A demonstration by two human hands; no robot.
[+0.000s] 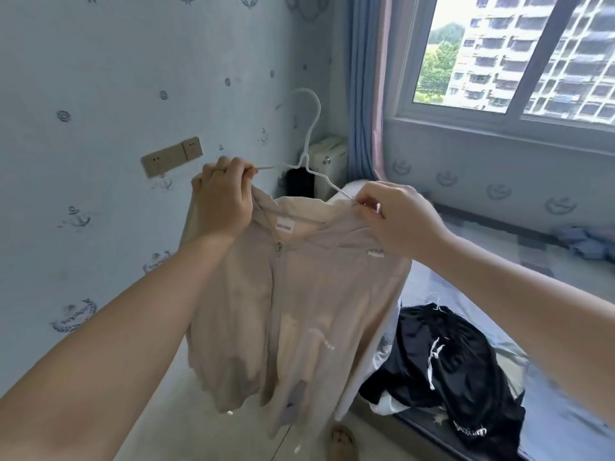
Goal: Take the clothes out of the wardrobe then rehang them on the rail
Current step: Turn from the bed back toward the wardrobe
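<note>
Both bare forearms reach up from the lower corners toward mid-frame. The left hand [222, 197] is a closed fist, knuckles up; the right hand [396, 216] pinches with thumb and forefinger.

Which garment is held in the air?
The beige jacket on the white hanger, gripped by left hand and right hand; the black garment lies on the bed.

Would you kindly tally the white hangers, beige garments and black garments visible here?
White hangers: 2, the upper hanger and the lower hanger
Beige garments: 1, the beige jacket
Black garments: 1, the black garment
Total: 4
</note>
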